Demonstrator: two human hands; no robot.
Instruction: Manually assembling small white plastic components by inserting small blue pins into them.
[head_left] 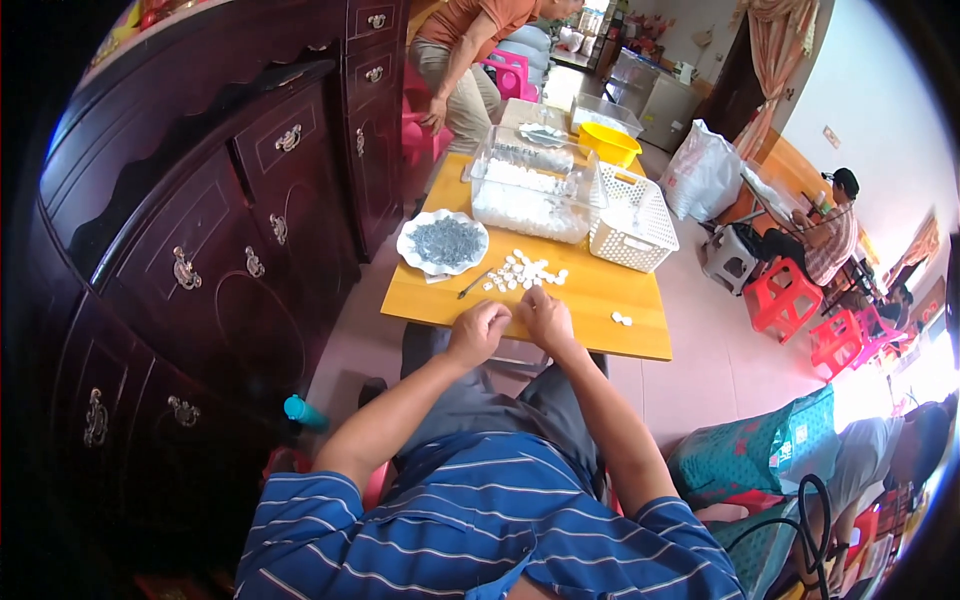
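Note:
Both my hands are near the front edge of a yellow wooden table point(610, 320), close together but slightly apart. My left hand point(480, 331) is closed with its fingertips pinched. My right hand point(547, 321) is closed too, fingers bent down by the tabletop. Anything between the fingers is too small or hidden to make out. Just beyond them lies a scattered group of small round white pieces point(522, 271). To their left is a thin dark tool point(474, 285). A scalloped white plate point(406, 247) at the left holds a pile of small grey pieces point(446, 243).
Behind stand a clear plastic bin point(530, 227) of white pieces, a white perforated basket point(640, 247) and a yellow basin point(610, 146). A dark cabinet point(220, 200) lines the left. One person point(480, 40) bends at the far end; another point(835, 230) sits right, near red stools point(780, 298).

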